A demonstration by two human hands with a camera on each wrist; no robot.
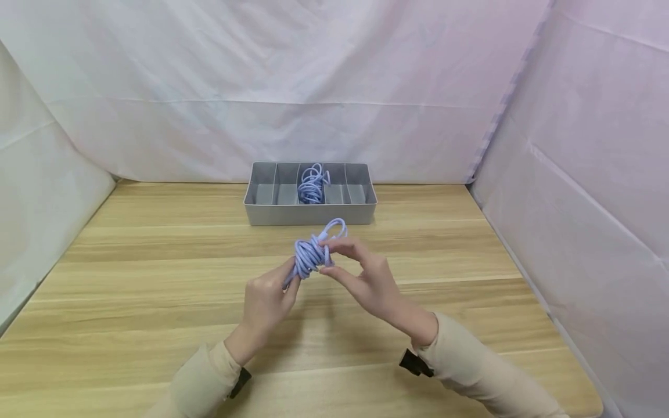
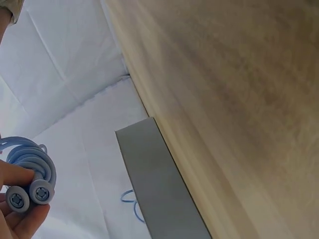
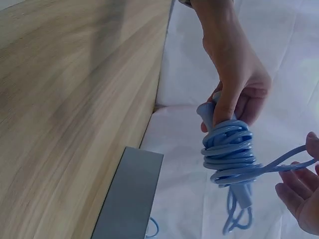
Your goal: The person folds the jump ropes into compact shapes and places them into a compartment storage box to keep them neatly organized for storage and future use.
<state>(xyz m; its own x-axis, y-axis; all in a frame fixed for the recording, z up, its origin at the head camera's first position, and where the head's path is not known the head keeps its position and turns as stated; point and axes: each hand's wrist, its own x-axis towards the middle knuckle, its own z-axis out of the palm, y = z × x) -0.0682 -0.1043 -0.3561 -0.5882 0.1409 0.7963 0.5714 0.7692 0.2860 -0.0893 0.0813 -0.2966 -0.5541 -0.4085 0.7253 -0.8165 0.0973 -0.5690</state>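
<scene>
A light-blue jump rope (image 1: 308, 257), its cord wound round its two handles, is held up over the table between both hands. My left hand (image 1: 263, 299) grips the handles at the near end; their round ends (image 2: 42, 193) poke out between thumb and fingers in the left wrist view. My right hand (image 1: 373, 284) pinches a looped length of the cord (image 3: 286, 158) drawn out sideways from the windings. Past the far end of the handles, a small loop of cord (image 3: 239, 225) hangs loose.
Behind the hands, a grey divided box (image 1: 310, 216) with several compartments stands at the table's back edge. Another blue bundle of cord (image 1: 312, 188) lies in its middle compartment. White cloth (image 1: 313, 69) hangs behind and along both sides of the wooden table (image 1: 157, 278).
</scene>
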